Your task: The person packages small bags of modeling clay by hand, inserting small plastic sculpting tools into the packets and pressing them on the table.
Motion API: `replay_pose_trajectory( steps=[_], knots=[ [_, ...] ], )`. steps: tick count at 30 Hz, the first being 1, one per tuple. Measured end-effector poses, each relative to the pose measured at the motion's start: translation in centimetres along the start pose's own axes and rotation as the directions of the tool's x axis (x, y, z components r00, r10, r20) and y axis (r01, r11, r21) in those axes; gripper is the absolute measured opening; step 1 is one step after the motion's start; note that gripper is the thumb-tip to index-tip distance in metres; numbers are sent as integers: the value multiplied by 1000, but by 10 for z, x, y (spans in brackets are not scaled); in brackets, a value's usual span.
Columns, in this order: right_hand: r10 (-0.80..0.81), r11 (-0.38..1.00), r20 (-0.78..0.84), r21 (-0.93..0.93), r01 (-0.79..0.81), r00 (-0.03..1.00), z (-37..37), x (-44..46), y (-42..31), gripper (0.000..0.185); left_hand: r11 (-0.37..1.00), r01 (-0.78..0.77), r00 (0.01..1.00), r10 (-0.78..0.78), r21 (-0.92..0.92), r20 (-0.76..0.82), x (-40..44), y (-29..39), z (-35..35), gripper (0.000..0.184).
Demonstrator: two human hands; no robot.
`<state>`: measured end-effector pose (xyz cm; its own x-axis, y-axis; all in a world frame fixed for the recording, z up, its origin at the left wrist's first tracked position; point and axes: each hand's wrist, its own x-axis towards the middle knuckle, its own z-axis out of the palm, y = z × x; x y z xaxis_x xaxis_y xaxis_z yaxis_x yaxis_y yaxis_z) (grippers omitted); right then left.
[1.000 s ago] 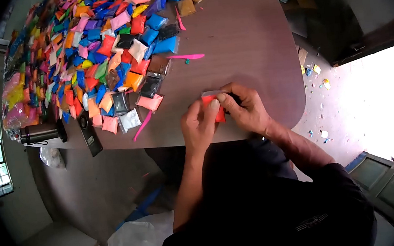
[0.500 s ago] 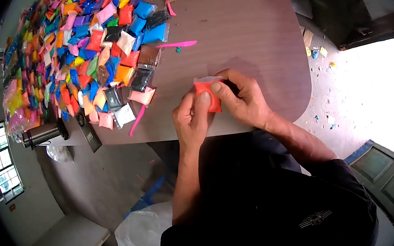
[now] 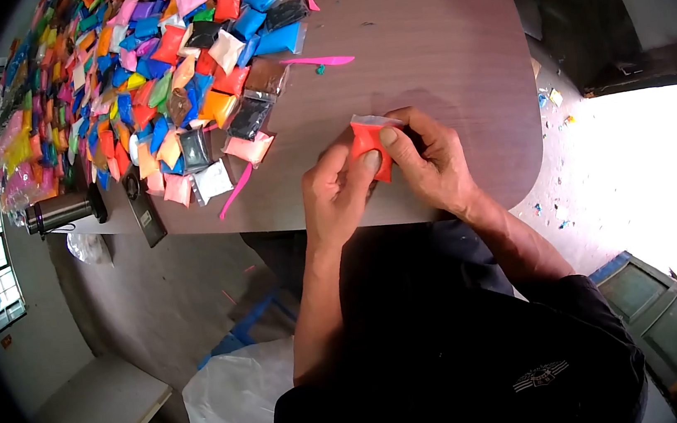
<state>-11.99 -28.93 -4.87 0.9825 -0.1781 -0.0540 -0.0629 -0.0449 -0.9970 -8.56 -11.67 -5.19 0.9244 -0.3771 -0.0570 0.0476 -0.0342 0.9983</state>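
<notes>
A small clear packet of bright red-orange, soft-looking filling (image 3: 365, 139) is held between my two hands above the table's near edge. My left hand (image 3: 336, 191) grips its lower left side, with the thumb pressed on its front. At the upper right, my right hand (image 3: 432, 155) pinches the packet near its clear top edge, thumb in front. The fingers behind the packet are partly hidden. To the left lies a big pile of similar packets in many colours (image 3: 174, 88), the nearest a pink one (image 3: 249, 147) and a white one (image 3: 212, 181).
Pink plastic knives (image 3: 320, 61) lie beside the pile on the brown table (image 3: 453, 40). A steel flask (image 3: 63, 211) and a dark flat device (image 3: 145, 213) are at the left front edge. A translucent plastic bag (image 3: 240, 411) hangs below, near a blue stool (image 3: 251, 326).
Both hands have shifted slightly right and up in view with the packet, and my left thumb sits lower on it. The camera view has moved a little too.
</notes>
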Motion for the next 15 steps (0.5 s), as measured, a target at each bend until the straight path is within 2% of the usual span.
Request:
replay_pose_trajectory(
  steps=[1,3,8,13,15],
  knots=[
    [-20,999,-7,49,20,1000,1,0,3,25,999,38,999,-38,-9,10,0,5,1,19],
    [-42,994,-15,97,43,999,1,0,4,24,999,11,1000,-10,-36,21,0,7,5,19],
    [8,978,7,209,-9,1000,-1,0,0,21,993,10,1000,-9,-114,17,2,-1,8,21],
    [-46,985,10,165,44,999,3,-1,4,23,999,11,1000,-11,52,15,1,-5,-1,22],
    [-87,982,1,167,86,996,4,-1,8,26,999,-23,1000,22,50,20,2,-2,0,21]
  ],
)
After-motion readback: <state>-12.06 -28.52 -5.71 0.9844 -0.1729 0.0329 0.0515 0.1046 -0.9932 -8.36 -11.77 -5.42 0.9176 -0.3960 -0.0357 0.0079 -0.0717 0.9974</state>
